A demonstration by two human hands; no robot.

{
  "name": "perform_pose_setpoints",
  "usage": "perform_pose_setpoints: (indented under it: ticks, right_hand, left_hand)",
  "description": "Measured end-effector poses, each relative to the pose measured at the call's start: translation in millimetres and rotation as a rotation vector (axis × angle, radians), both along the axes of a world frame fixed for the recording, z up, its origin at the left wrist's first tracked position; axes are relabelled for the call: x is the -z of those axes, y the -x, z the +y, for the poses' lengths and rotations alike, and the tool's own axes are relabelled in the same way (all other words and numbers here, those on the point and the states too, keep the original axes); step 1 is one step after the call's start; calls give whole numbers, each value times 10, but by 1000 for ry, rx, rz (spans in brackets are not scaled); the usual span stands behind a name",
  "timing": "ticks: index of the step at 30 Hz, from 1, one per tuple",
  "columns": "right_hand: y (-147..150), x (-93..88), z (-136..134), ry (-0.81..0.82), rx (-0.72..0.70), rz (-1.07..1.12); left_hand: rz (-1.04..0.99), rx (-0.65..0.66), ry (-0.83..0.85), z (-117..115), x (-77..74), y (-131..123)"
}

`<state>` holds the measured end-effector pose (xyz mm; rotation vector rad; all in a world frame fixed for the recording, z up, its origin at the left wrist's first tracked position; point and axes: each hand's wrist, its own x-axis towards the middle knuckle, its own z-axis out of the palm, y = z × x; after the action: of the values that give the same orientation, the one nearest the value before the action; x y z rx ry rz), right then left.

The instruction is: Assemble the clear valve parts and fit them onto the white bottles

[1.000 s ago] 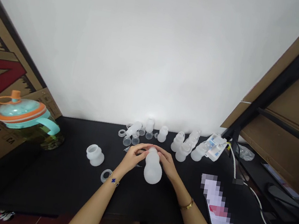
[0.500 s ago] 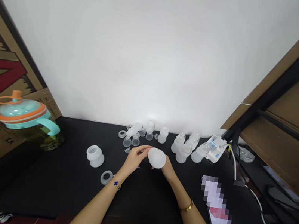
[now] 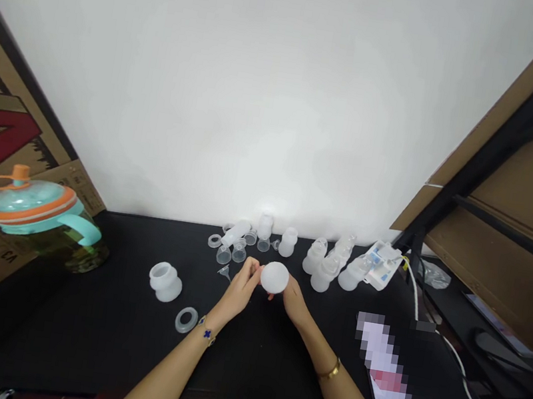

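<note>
A white baby bottle (image 3: 275, 277) is held above the black table with its round base turned toward me. My left hand (image 3: 241, 284) pinches its far left side, and my right hand (image 3: 295, 298) curls round its right side. The bottle's mouth is hidden behind the base. To the left stands an open white bottle (image 3: 166, 283), and a translucent collar ring (image 3: 186, 320) lies by my left wrist. A small clear funnel-shaped part (image 3: 224, 272) rests just beyond my left hand.
Several clear caps (image 3: 224, 255) and loose bottles (image 3: 288, 241) sit by the wall. Capped bottles (image 3: 324, 275) stand right of them, beside a white power strip (image 3: 381, 265). A phone (image 3: 384, 366) lies at right, with a white cable (image 3: 460, 365). A large jug (image 3: 41, 218) is at left.
The held bottle has tipped so its base faces me more squarely. Both hands have shifted slightly, and the camera view has moved a little.
</note>
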<state>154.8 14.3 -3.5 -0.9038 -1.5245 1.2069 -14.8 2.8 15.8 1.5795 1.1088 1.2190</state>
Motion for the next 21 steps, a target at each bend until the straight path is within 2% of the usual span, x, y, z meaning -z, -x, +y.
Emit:
perform_pose_setpoints:
  ticks: [7, 12, 16, 21]
  right_hand:
    - [-3, -19, -29, -51, 56, -65]
    - [-5, 2, 3, -34, 107, -13]
    - [17, 90, 68, 80, 77, 122]
    - [69, 155, 109, 260, 68, 208]
  left_hand:
    - [3, -22, -9, -16, -18, 2]
    - [-92, 43, 33, -10, -3, -4]
    - [-162, 98, 81, 20, 67, -30]
    - [-120, 107, 115, 53, 157, -54]
